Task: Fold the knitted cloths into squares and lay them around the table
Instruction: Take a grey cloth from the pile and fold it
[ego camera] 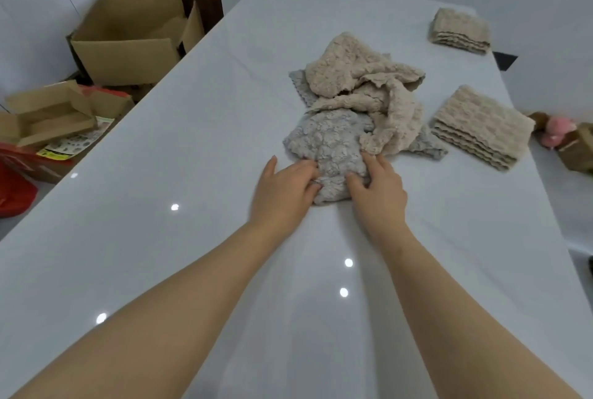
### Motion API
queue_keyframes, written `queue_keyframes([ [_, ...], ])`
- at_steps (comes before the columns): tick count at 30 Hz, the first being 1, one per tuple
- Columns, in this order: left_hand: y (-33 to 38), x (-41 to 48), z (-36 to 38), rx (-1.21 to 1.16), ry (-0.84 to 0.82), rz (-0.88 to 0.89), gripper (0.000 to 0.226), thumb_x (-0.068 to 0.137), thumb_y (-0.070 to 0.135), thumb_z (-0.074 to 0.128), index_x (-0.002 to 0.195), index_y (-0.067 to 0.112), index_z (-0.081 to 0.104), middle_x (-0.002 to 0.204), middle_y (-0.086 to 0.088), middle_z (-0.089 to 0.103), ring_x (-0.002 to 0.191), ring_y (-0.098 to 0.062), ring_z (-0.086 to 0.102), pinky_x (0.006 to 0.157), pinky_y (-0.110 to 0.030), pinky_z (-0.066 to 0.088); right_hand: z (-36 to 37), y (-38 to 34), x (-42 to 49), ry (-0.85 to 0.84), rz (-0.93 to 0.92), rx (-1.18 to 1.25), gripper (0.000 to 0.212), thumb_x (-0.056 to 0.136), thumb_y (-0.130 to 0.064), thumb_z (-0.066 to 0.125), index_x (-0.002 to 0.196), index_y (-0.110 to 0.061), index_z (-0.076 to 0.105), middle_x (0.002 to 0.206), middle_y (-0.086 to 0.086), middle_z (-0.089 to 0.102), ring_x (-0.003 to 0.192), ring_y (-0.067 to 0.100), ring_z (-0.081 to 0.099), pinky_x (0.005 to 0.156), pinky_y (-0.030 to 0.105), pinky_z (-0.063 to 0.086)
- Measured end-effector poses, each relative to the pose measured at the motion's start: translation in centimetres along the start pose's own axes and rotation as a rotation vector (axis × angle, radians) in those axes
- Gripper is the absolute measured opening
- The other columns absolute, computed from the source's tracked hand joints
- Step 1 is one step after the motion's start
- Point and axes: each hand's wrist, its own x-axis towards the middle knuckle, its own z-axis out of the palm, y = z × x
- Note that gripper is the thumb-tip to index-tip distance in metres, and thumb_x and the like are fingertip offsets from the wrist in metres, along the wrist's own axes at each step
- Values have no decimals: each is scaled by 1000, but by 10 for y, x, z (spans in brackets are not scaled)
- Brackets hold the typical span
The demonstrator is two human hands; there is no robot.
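Forearms: both bare, reaching from the near edge up the middle of the table [160, 174], converging on one cloth.
Left hand [282, 188]: fingers curled into the near left edge of the grey cloth [330, 145], gripping it; thumb stuck out away from the camera.
Right hand [377, 188]: lay on the near right side of the same cloth, a bulge of fabric caught between thumb and forefinger; the other fingers were hidden behind the cloth.
Grey cloth: crumpled, not yet folded, at the table's middle; its lump ran lengthwise from the hands away toward the far end, and its far part lay under the beige cloths.
Beige cloths [359, 74]: a loose heap just beyond and partly over the grey one, long axis also running away from the camera; a grey corner poked out at its left.
Near stack [481, 127]: folded beige cloths on the right side of the table, layered edges facing the camera's left, long side slanting toward the right edge.
Far stack [460, 29]: a smaller folded beige pile farther along the right edge, well apart from the near one.
Cardboard box [128, 42]: open, on the floor left of the table.
Flat carton [48, 113]: nearer, beside a red bag [12, 193].
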Motion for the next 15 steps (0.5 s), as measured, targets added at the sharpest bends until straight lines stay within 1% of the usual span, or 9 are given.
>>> queue_keyframes([
  [2, -9, -9, -9, -101, 28, -51, 18, 92, 18, 52, 106, 11, 61, 127, 2, 60, 117, -17, 52, 111, -31, 16, 5, -3, -14, -9, -28, -45, 53, 92, -37, 46, 142, -27, 35, 152, -2, 30, 135, 24, 32, 110, 42, 23],
  [4, -15, -19, -17, -179, 65, -104, 18, 89, 14, 56, 106, 10, 62, 122, 1, 62, 111, -20, 54, 100, -28, 33, 11, -5, -27, -6, -54, -76, 54, 92, -39, 45, 143, -29, 33, 152, -5, 30, 136, 20, 29, 110, 39, 18],
  [5, -16, -24, -20, -211, 78, -129, 22, 88, 12, 57, 110, 10, 62, 117, 1, 64, 108, -19, 56, 93, -26, 37, 13, -5, -33, -2, -63, -84, 54, 92, -39, 45, 143, -29, 32, 151, -6, 31, 137, 18, 28, 111, 37, 17],
  [6, -16, -29, -23, -239, 91, -150, 23, 88, 11, 58, 111, 9, 62, 115, 0, 65, 106, -18, 57, 89, -24, 39, 14, -5, -38, 6, -70, -86, 54, 92, -39, 45, 143, -29, 32, 150, -7, 33, 137, 17, 28, 110, 36, 17],
  [8, -17, -38, -25, -273, 121, -172, 16, 88, 11, 59, 103, 7, 62, 119, 0, 64, 106, -16, 58, 84, -18, 38, 15, -8, -48, 20, -86, -82, 51, 92, -38, 45, 141, -27, 36, 146, -7, 40, 135, 16, 31, 109, 36, 19],
  [12, -18, -57, -30, -304, 183, -197, 4, 88, 12, 59, 90, 9, 59, 126, 1, 60, 111, -13, 56, 79, -12, 33, 17, -13, -71, 30, -122, -50, 39, 89, -31, 47, 128, -28, 48, 128, -4, 56, 126, 19, 40, 103, 34, 24],
  [13, -19, -65, -32, -326, 202, -201, 2, 88, 12, 59, 87, 10, 58, 122, 2, 61, 111, -12, 55, 78, -12, 32, 18, -14, -78, 32, -133, -38, 37, 89, -30, 47, 126, -28, 51, 125, -4, 58, 124, 19, 42, 102, 34, 24],
  [15, -20, -82, -37, -344, 226, -211, 7, 87, 12, 59, 83, 15, 54, 106, 7, 61, 103, -9, 54, 72, -14, 31, 20, -15, -95, 40, -142, -11, 34, 88, -28, 47, 122, -28, 54, 120, -5, 61, 121, 19, 45, 100, 34, 26],
])
